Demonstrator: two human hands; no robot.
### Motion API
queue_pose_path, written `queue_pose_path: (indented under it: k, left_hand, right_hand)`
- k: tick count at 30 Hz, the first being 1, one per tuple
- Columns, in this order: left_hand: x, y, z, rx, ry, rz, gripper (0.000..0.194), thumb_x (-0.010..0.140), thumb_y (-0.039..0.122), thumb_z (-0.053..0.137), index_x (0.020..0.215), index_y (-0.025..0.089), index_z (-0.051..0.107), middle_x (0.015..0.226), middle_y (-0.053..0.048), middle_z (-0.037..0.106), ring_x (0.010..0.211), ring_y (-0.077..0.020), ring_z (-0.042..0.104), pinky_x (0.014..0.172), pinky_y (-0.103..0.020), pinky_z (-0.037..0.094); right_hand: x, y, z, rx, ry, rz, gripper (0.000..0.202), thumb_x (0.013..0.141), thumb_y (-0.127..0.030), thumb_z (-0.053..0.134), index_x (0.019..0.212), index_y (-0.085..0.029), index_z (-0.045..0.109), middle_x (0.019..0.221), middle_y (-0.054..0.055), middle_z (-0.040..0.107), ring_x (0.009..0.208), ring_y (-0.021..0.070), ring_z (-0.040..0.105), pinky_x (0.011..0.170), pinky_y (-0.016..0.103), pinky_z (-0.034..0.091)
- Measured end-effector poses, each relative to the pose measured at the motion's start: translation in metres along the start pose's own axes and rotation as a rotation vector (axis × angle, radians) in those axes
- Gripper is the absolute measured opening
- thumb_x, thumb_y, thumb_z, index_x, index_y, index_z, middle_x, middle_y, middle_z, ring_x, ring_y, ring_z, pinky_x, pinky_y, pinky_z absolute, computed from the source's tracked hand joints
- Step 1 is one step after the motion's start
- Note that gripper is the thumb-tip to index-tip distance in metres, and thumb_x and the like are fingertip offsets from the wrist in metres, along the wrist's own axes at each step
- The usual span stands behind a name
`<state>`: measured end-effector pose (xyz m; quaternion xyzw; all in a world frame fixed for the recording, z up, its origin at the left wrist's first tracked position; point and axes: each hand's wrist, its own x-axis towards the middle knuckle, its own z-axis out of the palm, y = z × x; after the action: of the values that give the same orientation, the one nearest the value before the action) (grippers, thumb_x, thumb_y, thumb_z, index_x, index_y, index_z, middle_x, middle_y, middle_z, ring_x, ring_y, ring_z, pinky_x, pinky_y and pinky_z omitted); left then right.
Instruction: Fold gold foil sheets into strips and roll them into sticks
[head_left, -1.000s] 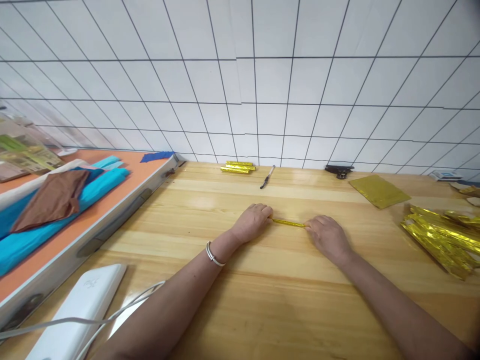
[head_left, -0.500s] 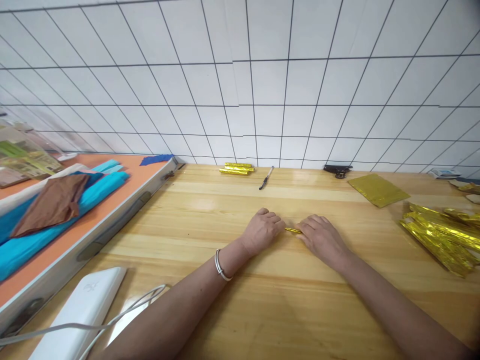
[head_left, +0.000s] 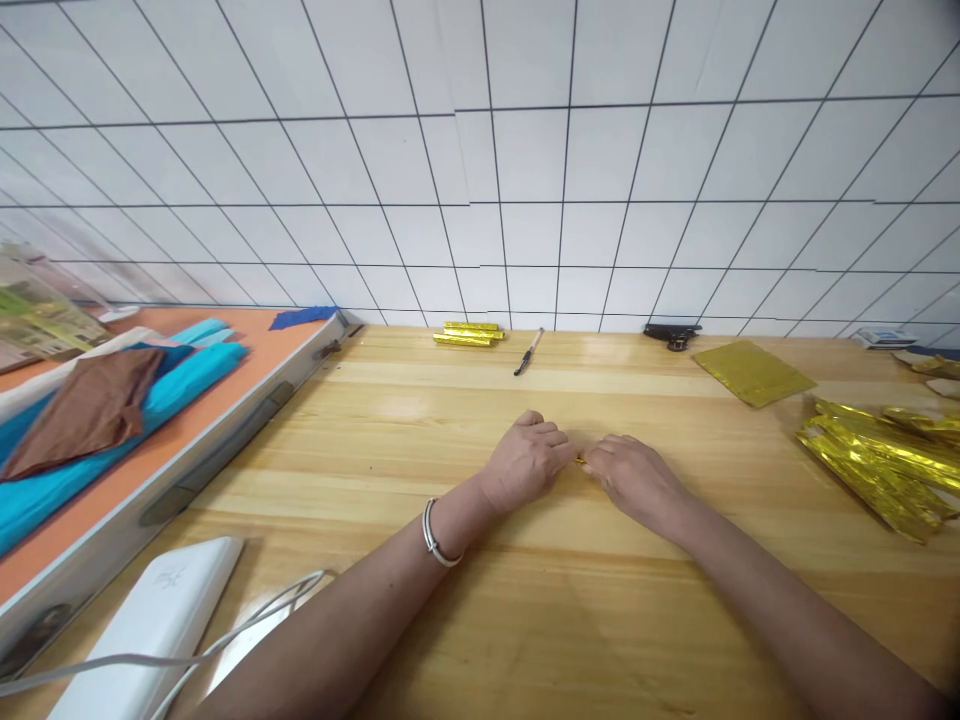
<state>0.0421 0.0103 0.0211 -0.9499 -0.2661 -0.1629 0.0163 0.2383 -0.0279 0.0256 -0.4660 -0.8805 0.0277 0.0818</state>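
Just above the wooden table [head_left: 465, 590], a thin gold foil roll [head_left: 580, 460] is pinched between my two hands, only a short bit of it showing. My left hand [head_left: 527, 460] has its fingers closed on the left end. My right hand [head_left: 634, 480] grips the right end, close beside the left. The fingers hide most of the roll. Towards the wall lie several gold foil rolls [head_left: 469, 335]. A pen [head_left: 529, 352] rests to the right of them.
Crumpled gold foil strips [head_left: 877, 470] and a flat gold sheet [head_left: 753, 373] lie on the right. A black clip-like object [head_left: 673, 335] is by the wall. On the left are a white power bank-like block [head_left: 150, 620], a cable [head_left: 255, 625], and folded coloured paper or cloth [head_left: 82, 400] on an orange surface.
My right hand has moved left, closer to my left hand, so less of the gold roll shows between them. The camera view has shifted slightly.
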Motion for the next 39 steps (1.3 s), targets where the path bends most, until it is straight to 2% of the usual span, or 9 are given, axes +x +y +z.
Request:
queue_pose_path:
  k: [4, 9, 14, 19, 23, 26, 31, 35, 39]
  left_hand:
    - [0.000, 0.004, -0.002, -0.052, -0.009, 0.000, 0.020, 0.086, 0.016, 0.040, 0.081, 0.019, 0.059, 0.071, -0.003, 0.059, 0.070, -0.0147, 0.049, 0.073, -0.032, 0.029]
    - [0.000, 0.000, -0.008, -0.120, -0.019, -0.051, 0.025, 0.091, 0.030, 0.040, 0.083, 0.019, 0.061, 0.072, -0.003, 0.060, 0.071, -0.0150, 0.052, 0.074, -0.031, 0.030]
    - [-0.007, -0.014, -0.012, -0.179, -0.063, -0.080, 0.019, 0.089, 0.021, 0.043, 0.090, 0.020, 0.062, 0.077, -0.002, 0.063, 0.075, -0.0140, 0.056, 0.075, -0.029, 0.032]
    - [-0.011, -0.019, -0.012, -0.189, -0.083, -0.102, 0.021, 0.087, 0.018, 0.041, 0.086, 0.018, 0.062, 0.073, -0.003, 0.063, 0.071, -0.0144, 0.056, 0.076, -0.029, 0.034]
    - [-0.007, -0.011, -0.007, -0.183, -0.065, -0.078, 0.021, 0.085, 0.015, 0.042, 0.088, 0.018, 0.062, 0.073, -0.004, 0.063, 0.072, -0.0154, 0.056, 0.076, -0.030, 0.034]
    - [-0.005, -0.005, -0.005, -0.194, -0.062, -0.039, 0.022, 0.083, 0.013, 0.044, 0.092, 0.020, 0.062, 0.075, -0.003, 0.063, 0.075, -0.0157, 0.057, 0.077, -0.029, 0.033]
    - [-0.005, -0.009, -0.008, -0.209, -0.050, -0.040, 0.022, 0.090, 0.025, 0.041, 0.086, 0.018, 0.062, 0.073, -0.003, 0.062, 0.071, -0.0144, 0.056, 0.077, -0.029, 0.034]
    - [-0.006, -0.019, -0.005, -0.231, -0.052, -0.079, 0.030, 0.092, 0.035, 0.041, 0.079, 0.017, 0.061, 0.070, -0.002, 0.062, 0.067, -0.0133, 0.055, 0.077, -0.028, 0.035]
    - [-0.009, -0.028, -0.003, -0.315, -0.080, -0.088, 0.027, 0.092, 0.032, 0.042, 0.083, 0.017, 0.062, 0.072, -0.002, 0.063, 0.069, -0.0130, 0.056, 0.075, -0.025, 0.037]
  right_hand:
    - [-0.003, 0.000, 0.004, -0.035, 0.028, -0.006, 0.026, 0.090, -0.020, 0.037, 0.075, -0.021, 0.058, 0.071, 0.002, 0.064, 0.070, 0.0167, 0.053, 0.067, 0.030, 0.031]
    - [-0.005, 0.001, 0.002, -0.037, 0.070, 0.002, 0.026, 0.090, -0.023, 0.037, 0.075, -0.020, 0.058, 0.067, 0.003, 0.061, 0.069, 0.0172, 0.050, 0.067, 0.031, 0.030]
    - [-0.008, 0.008, -0.001, 0.115, 0.082, -0.048, 0.028, 0.093, -0.024, 0.034, 0.082, -0.020, 0.060, 0.072, 0.004, 0.062, 0.076, 0.0175, 0.049, 0.068, 0.029, 0.032]
    - [-0.006, 0.007, -0.001, 0.109, 0.006, 0.018, 0.027, 0.093, -0.026, 0.037, 0.082, -0.019, 0.061, 0.074, 0.005, 0.063, 0.079, 0.0184, 0.050, 0.069, 0.029, 0.035]
    - [-0.001, -0.001, 0.004, 0.036, -0.022, 0.048, 0.021, 0.091, -0.024, 0.042, 0.087, -0.019, 0.062, 0.078, 0.005, 0.064, 0.080, 0.0187, 0.052, 0.072, 0.030, 0.036]
    - [-0.001, -0.005, 0.004, 0.009, -0.026, 0.051, 0.024, 0.092, -0.024, 0.040, 0.083, -0.019, 0.061, 0.074, 0.004, 0.064, 0.077, 0.0179, 0.053, 0.070, 0.030, 0.035]
    - [-0.003, -0.004, -0.004, 0.001, -0.034, 0.127, 0.034, 0.092, -0.039, 0.037, 0.073, -0.021, 0.059, 0.066, 0.002, 0.060, 0.066, 0.0159, 0.052, 0.064, 0.028, 0.032]
    - [-0.002, 0.000, -0.004, 0.092, -0.079, 0.169, 0.033, 0.091, -0.039, 0.039, 0.069, -0.022, 0.056, 0.063, 0.000, 0.058, 0.060, 0.0140, 0.050, 0.054, 0.025, 0.027]
    - [-0.004, 0.003, -0.001, 0.264, -0.108, 0.143, 0.026, 0.090, -0.031, 0.039, 0.072, -0.022, 0.055, 0.065, -0.002, 0.059, 0.060, 0.0125, 0.052, 0.053, 0.023, 0.028]
